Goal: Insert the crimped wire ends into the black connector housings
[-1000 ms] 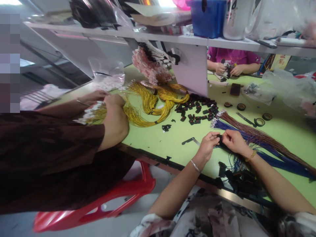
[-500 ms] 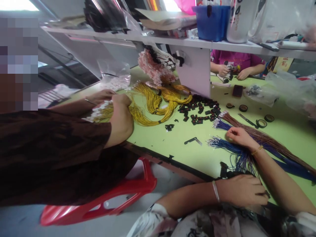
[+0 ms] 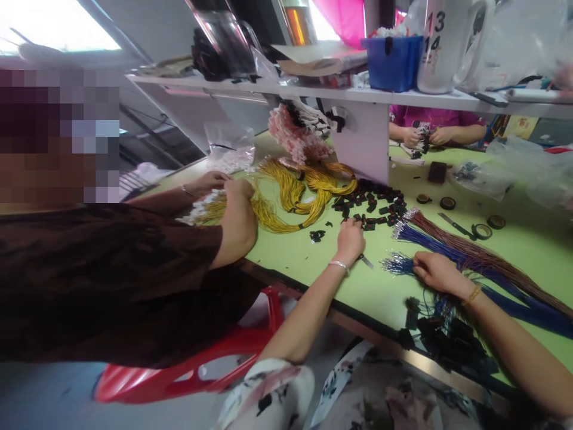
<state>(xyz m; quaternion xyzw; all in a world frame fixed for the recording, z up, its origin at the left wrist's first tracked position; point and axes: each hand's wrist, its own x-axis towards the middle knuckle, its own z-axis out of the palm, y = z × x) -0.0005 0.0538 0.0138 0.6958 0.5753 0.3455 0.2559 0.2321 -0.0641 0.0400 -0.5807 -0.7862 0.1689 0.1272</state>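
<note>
My left hand reaches to the near edge of a pile of small black plastic connector housings. Its fingers are curled down, and what lies under the fingertips is hidden. My right hand is closed around a bundle of blue wires, close to their bare metal terminals. Beside it lie another blue wire bundle and a brown wire bundle. More black housings are heaped at the table edge below my right hand. A small folding blade shows partly from behind my left hand.
At my left a person in a dark sleeve handles white-ended yellow wires. Yellow wire coils lie between us. Black tape rolls and thread snips are at right. Above runs a shelf; another person works beyond it.
My left hand has moved from the table edge near my lap forward to the pile of black housings. My right hand has come down onto the nearer blue wires and gripped them.
</note>
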